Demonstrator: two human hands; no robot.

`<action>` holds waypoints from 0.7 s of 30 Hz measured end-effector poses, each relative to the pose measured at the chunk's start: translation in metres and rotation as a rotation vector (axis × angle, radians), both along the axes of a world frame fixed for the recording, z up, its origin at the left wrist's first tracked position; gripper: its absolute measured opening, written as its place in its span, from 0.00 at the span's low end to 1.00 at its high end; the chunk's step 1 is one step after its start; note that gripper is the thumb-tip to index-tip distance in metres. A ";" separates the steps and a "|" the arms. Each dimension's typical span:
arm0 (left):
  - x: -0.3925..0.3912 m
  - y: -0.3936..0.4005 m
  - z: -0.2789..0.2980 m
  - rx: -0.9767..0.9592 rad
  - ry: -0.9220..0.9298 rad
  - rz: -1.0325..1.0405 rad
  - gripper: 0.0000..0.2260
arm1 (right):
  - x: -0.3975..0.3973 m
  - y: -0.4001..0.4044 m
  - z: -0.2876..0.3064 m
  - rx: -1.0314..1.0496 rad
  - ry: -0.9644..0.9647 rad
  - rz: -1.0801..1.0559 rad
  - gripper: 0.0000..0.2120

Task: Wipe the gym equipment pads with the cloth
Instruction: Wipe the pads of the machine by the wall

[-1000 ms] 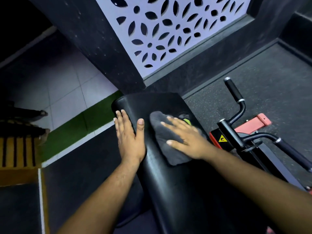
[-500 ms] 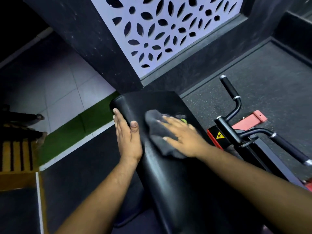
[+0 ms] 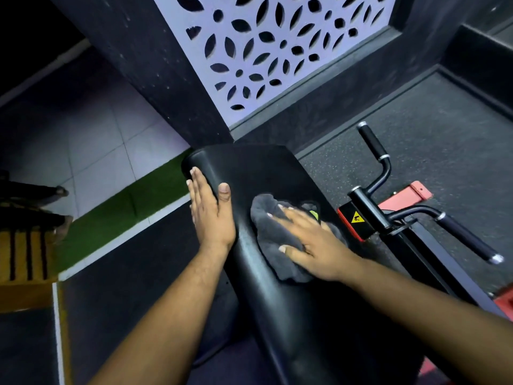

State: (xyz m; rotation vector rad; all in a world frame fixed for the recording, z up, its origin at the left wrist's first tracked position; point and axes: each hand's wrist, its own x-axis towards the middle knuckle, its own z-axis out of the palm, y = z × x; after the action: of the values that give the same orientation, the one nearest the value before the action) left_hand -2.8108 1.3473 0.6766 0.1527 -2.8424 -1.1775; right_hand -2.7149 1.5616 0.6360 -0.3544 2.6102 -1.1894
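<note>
Far left there's something striped in yellow and black (image 3: 23, 254), cut off by the frame edge, can't really tell what it is. Past a green strip (image 3: 125, 209) of floor, the left hand (image 3: 212, 215) lies flat against the left edge of the black pad (image 3: 249, 173), fingers straight, thumb up on top, not gripping anything. Just right of it, the cloth (image 3: 266, 240), a gray bunched-up rag, sits on top of the pad under the right hand (image 3: 311, 245), which presses it down with fingers spread, not curled round it. Something yellow-green (image 3: 314, 215) peeks out beside the fingertips, mostly hidden by the cloth. The near end of the pad fades into dark between the forearms. Right of that hand there's a red block with a yellow warning sticker (image 3: 356, 218) and black handles (image 3: 469, 237), lower parts hidden behind the pad. No containers anywhere.
</note>
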 end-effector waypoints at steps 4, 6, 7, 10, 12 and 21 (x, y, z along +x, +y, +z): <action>0.004 0.003 0.004 0.004 0.005 0.015 0.46 | -0.076 -0.033 0.002 0.114 -0.062 -0.148 0.30; 0.003 0.005 0.006 -0.002 -0.007 0.035 0.43 | -0.110 -0.050 0.016 0.109 -0.105 -0.204 0.31; 0.007 0.006 0.008 -0.009 0.007 0.041 0.42 | -0.105 -0.053 0.021 0.102 -0.087 -0.211 0.31; 0.025 0.007 0.012 -0.015 0.077 0.002 0.42 | -0.026 -0.043 0.025 0.070 0.006 -0.131 0.30; 0.053 0.010 0.013 -0.007 0.087 -0.094 0.45 | 0.052 -0.024 0.019 0.031 0.035 -0.053 0.32; 0.160 0.016 0.000 -0.109 0.025 -0.243 0.47 | 0.031 -0.007 0.002 0.108 -0.222 -0.367 0.33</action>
State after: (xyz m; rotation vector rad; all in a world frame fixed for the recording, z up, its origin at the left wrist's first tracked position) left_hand -2.6504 1.3637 0.6761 -0.2179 -2.9576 -1.0467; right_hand -2.6839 1.5548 0.6378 0.2750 2.5937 -1.1088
